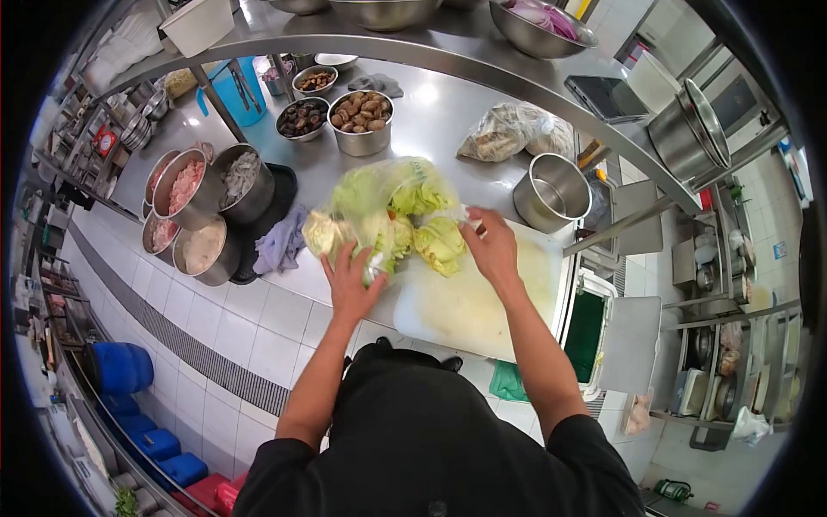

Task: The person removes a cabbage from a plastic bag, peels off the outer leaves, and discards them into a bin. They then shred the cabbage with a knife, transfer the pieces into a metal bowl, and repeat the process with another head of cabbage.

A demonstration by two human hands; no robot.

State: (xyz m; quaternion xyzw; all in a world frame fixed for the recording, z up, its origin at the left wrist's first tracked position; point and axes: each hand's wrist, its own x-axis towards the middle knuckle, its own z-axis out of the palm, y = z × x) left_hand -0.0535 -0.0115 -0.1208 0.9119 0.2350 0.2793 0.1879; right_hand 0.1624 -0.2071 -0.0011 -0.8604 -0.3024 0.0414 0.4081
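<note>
A clear plastic bag (401, 177) holding several heads of green lettuce (441, 243) lies on the steel table, partly over the left end of a white cutting board (491, 297). My left hand (351, 280) curves over the bag's near left side, a bunched bit of plastic between its thumb and fingers. At the right side of the bag, my right hand (493, 246) has its fingers curled and pinches the plastic edge. The thin film blurs parts of the lettuce.
Left of the lettuce are a purple cloth (280, 241) and metal pots of pink meat (184, 185). Behind stands a pot of brown mushrooms (360, 116). To the right is a steel pot (553, 194). A steel shelf (413, 43) crosses above the table.
</note>
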